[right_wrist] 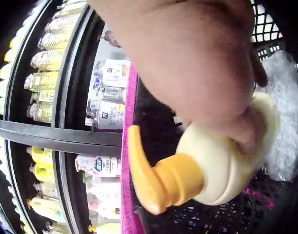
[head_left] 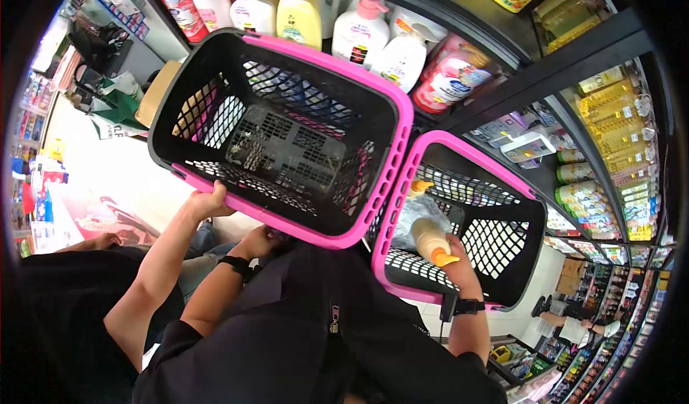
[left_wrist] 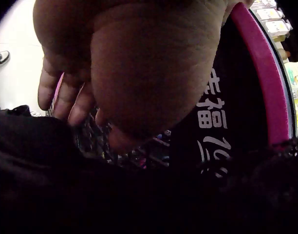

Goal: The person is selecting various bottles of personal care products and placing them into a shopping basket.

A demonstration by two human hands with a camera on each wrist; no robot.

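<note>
My right hand point(head_left: 461, 264) grips a cream pump bottle point(head_left: 429, 237) with an orange pump head, inside the right-hand black basket point(head_left: 518, 264) with a pink rim. The right wrist view shows the bottle tilted, fingers round its body and the pump point(right_wrist: 174, 184) toward the camera. Beside it in that basket lie crumpled clear plastic point(head_left: 418, 210) and another orange pump top point(head_left: 420, 186). My left hand point(head_left: 260, 242) is close below the near rim of the left black basket point(head_left: 377, 181), its fingers point(left_wrist: 66, 100) loosely bent near the basket's lettered side point(left_wrist: 212, 112).
Another person's hand point(head_left: 208, 202) holds the left basket's near rim. Shelves with pump bottles point(head_left: 361, 31) and refill pouches point(head_left: 452, 81) stand right behind the baskets. More shelving point(head_left: 613, 153) curves along the right. A cardboard box point(head_left: 156, 95) is at the left.
</note>
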